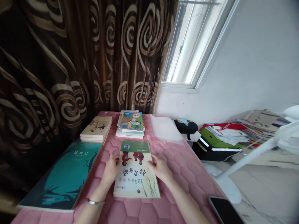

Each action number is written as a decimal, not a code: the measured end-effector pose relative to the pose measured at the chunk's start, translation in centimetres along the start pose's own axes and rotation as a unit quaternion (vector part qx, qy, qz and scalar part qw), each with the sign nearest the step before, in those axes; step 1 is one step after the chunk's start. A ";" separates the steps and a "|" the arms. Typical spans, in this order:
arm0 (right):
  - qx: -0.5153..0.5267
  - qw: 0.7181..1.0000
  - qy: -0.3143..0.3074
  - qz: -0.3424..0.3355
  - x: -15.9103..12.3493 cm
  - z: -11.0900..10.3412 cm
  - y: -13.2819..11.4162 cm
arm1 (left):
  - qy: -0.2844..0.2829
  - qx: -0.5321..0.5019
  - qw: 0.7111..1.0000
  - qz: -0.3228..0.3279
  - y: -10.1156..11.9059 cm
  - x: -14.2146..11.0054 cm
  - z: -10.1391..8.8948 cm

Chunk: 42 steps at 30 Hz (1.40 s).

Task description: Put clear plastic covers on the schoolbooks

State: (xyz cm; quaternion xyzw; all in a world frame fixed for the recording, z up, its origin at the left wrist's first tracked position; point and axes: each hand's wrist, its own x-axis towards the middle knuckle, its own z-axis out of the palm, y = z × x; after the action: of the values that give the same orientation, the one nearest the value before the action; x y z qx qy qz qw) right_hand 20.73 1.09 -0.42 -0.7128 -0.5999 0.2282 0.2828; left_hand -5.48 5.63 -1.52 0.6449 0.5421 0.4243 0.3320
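A paperback book (135, 168) with a green and cream cover lies in front of me, its printed characters upside down from where I look. My left hand (111, 167), with a silver bangle on the wrist, has its fingers curled at the book's left edge. On the opposite edge my right hand (161, 168) grips with the thumb over the cover. The undersides of the fingers are partly hidden. Beyond the book stands a pile of schoolbooks (131, 123) with a colourful cover on top. A large teal book (70, 175) lies to the left.
A stack of beige books (97, 127) is behind the teal book. Translucent plastic sheets (165, 129) lie at the back right of the pink quilted surface (177, 161). A phone (225, 210) rests near the right edge. Beyond it stands a white fan (252, 155); a patterned curtain (112, 56) hangs behind.
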 end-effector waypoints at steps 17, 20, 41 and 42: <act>-0.138 0.985 0.106 -0.019 1.0 0.5 -1.1 | -0.020 0.095 0.995 0.034 0.9 0.9 -0.2; -0.142 0.984 0.103 -0.017 1.1 0.6 -1.0 | -0.018 0.107 0.993 0.037 1.2 0.7 -0.1; -0.097 0.960 -0.003 -0.263 -7.9 2.9 -3.7 | -0.179 0.279 0.916 0.224 3.4 -7.2 -0.4; -0.098 0.959 0.001 -0.267 -7.9 2.9 -3.6 | -0.179 0.274 0.918 0.222 3.5 -7.1 -0.6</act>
State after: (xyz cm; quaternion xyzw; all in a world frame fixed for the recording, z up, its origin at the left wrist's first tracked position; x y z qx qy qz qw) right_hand 14.83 -5.84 -0.25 -0.5514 -0.7872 0.0839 0.2631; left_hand -4.91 -2.00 0.49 0.8799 0.4112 0.1990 0.1309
